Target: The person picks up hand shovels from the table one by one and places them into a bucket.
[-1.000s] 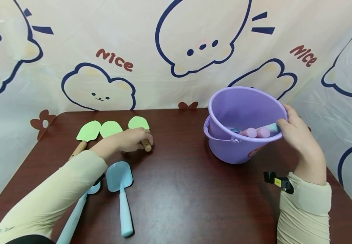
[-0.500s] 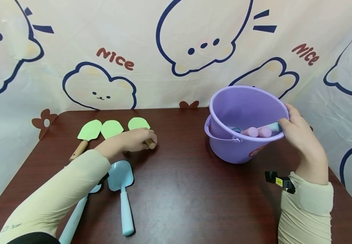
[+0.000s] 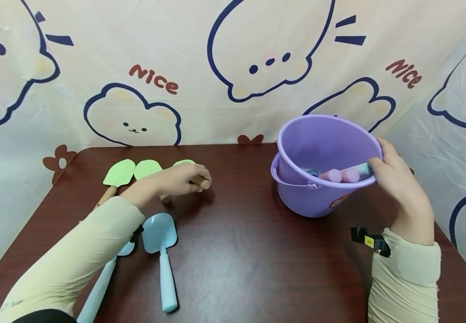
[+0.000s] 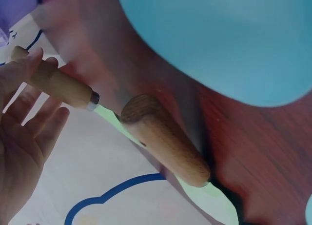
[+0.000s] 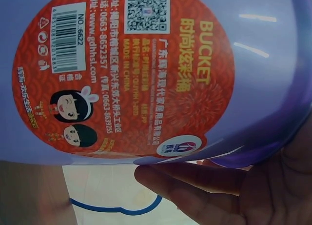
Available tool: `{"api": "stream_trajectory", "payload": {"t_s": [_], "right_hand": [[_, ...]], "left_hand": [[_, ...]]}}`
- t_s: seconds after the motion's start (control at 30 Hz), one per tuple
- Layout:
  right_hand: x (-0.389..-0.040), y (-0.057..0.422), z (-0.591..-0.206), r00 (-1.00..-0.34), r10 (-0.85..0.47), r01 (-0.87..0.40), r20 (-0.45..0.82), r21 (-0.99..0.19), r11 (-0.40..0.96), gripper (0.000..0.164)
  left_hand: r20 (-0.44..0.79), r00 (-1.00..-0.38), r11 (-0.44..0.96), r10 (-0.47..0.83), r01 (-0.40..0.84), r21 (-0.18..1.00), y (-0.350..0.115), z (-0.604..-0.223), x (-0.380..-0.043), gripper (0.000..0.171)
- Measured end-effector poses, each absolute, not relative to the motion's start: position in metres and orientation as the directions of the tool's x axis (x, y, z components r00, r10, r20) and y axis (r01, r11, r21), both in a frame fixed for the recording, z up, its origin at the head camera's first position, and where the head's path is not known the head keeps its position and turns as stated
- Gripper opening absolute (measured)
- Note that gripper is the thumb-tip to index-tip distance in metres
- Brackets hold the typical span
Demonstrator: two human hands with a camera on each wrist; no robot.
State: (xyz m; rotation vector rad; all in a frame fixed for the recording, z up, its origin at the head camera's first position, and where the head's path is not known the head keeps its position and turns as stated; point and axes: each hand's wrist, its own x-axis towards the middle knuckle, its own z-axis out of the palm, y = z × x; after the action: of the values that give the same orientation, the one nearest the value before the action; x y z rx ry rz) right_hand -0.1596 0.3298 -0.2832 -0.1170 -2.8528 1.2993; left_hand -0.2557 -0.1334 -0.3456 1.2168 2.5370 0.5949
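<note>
My left hand point(image 3: 178, 177) pinches the wooden handle point(image 4: 63, 86) of a small green-bladed trowel between thumb and fingers. In the head view the hand covers most of its blade. Beside it, a second green trowel point(image 3: 147, 168) lies on the table, its handle partly behind my wrist. Another green trowel point(image 3: 120, 173) is farther left. My right hand point(image 3: 400, 177) grips the right rim of a purple bucket point(image 3: 305, 199), which leans toward that hand. Inside the bucket are pink cylindrical ends point(image 3: 350, 175) and light-blue pieces; the rest of them is hidden.
Nearer on the dark wooden table point(image 3: 249, 269) lies a blue shovel point(image 3: 160, 233). A second blue shovel point(image 3: 99, 287) is partly under my left forearm. Behind the table hangs a printed cloth point(image 3: 217, 121). The bucket's bail point(image 3: 287, 178) hangs down its left side.
My left hand has risen slightly and shifted right with the trowel handle, covering more of the blade. The right hand and bucket have stayed put.
</note>
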Motion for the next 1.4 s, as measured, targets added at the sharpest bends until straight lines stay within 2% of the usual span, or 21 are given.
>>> {"api": "stream_trajectory", "payload": {"t_s": [0.23, 0.97, 1.17, 1.4], "right_hand": [[-0.161, 0.330, -0.285, -0.998, 0.068, 0.050, -0.007, -0.748, 0.661, 0.063], [-0.160, 0.331, -0.284, -0.997, 0.078, 0.062, -0.013, -0.745, 0.664, 0.063], [-0.160, 0.331, -0.284, -0.997, 0.079, 0.057, -0.006, -0.749, 0.660, 0.063], [-0.160, 0.330, -0.284, -0.997, 0.080, 0.067, -0.019, -0.746, 0.662, 0.064]], "left_hand": [[-0.034, -0.654, 0.576, 0.756, 0.639, 0.510, -0.133, -0.336, -0.253, 0.025], [0.083, -0.718, 0.566, 0.691, 0.609, 0.556, -0.128, -0.322, -0.255, 0.024], [0.133, -0.770, 0.578, 0.624, 0.570, 0.583, -0.127, -0.315, -0.255, 0.025], [0.127, -0.815, 0.589, 0.566, 0.507, 0.629, -0.129, -0.314, -0.255, 0.028]]}}
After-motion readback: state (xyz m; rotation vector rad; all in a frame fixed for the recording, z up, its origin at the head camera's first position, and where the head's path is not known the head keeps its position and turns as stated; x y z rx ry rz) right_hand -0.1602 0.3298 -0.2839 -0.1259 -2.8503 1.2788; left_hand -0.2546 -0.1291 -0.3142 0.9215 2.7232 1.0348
